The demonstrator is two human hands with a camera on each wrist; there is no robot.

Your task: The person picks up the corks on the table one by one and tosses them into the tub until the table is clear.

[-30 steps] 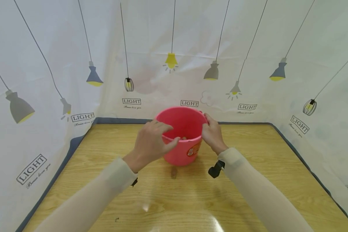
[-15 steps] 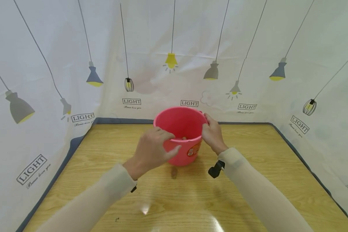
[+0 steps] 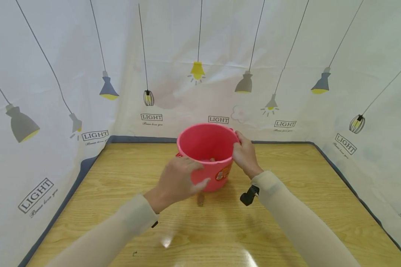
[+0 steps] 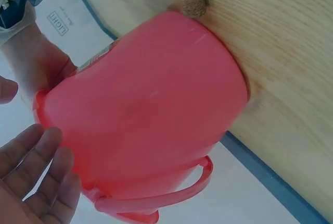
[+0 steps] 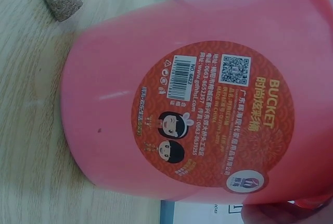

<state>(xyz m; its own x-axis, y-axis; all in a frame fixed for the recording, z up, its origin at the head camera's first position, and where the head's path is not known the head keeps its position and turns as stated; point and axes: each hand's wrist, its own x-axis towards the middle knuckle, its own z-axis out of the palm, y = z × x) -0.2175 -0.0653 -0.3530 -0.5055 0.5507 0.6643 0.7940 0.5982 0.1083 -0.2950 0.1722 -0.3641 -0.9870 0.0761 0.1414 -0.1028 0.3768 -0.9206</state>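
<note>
Gripping pink bucket [image 3: 207, 155] rim, right grip [image 3: 244, 155]; left grip [image 3: 177, 181] seemingly relaxed beside it

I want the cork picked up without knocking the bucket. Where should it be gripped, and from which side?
Probably pinch the cork across its round sides, coming from above on the near side. It lies on the table just in front of the bucket, so the far side is blocked. The left hand is nearest; the right hand holds the rim.

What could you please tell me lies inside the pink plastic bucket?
The pink plastic bucket shows mostly bare pink wall inside; a small brownish bit peeks above the near rim. The bottom is hidden.
</note>
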